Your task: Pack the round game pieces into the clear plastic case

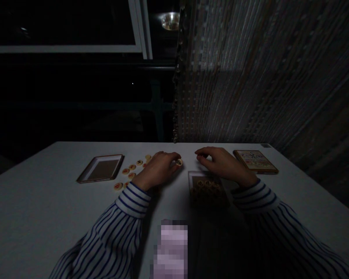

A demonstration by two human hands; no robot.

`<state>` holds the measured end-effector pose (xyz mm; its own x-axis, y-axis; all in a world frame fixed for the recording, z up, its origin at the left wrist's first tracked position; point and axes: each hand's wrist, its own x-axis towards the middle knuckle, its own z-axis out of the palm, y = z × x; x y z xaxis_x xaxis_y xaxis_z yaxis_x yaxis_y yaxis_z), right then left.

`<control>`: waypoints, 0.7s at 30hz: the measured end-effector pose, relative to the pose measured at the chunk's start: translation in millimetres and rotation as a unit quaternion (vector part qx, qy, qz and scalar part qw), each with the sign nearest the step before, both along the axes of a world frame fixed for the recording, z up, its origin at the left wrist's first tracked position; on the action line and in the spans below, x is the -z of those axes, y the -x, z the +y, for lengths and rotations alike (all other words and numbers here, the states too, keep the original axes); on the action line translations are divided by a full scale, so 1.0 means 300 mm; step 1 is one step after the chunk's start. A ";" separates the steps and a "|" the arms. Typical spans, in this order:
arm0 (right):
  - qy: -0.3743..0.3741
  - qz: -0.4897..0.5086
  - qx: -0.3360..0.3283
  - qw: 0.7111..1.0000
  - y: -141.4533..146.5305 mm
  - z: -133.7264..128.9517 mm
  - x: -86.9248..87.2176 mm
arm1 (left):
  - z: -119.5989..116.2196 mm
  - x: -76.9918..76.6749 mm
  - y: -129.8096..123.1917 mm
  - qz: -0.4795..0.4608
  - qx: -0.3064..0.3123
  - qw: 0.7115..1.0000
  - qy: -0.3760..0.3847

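My left hand [159,166] pinches a round Chinese chess piece [179,162] with dark marking between thumb and fingers, above the white table. Under and left of that hand lie several loose wooden pieces, among them a red-marked piece [118,186] and a dark-marked piece [139,162]; some are partly hidden by the hand. My right hand [221,162] is held over the far right side of a shallow box [194,176], its thumb and fingers bent and a little apart, with nothing seen between them. Inside the box sit several dark-marked pieces [208,183], mostly in shadow.
A shallow tray [84,176] stands on the left of the white table [40,201]. At the right lies a flat box lid [256,161] with a printed picture. A bead curtain [235,77] hangs behind the table. A pixelated pinkish patch [173,250] covers the near middle.
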<state>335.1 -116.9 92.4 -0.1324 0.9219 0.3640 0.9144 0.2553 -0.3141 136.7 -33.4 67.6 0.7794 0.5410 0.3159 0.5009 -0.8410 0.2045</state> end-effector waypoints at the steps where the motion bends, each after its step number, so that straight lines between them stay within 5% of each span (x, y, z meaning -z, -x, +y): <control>1: 0.002 0.006 -0.004 1.000 0.001 -0.002 -0.001 | -0.007 -0.006 -0.002 -0.006 0.002 1.000 0.005; 21: 0.079 0.136 -0.046 0.986 0.013 -0.013 -0.002 | -0.084 -0.034 -0.035 -0.073 0.035 0.996 0.035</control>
<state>331.1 -120.7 93.1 -0.1359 0.9586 0.2504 0.7660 0.2619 -0.5870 147.3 -58.6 77.7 0.7644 0.5121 0.3917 0.4022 -0.8536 0.3310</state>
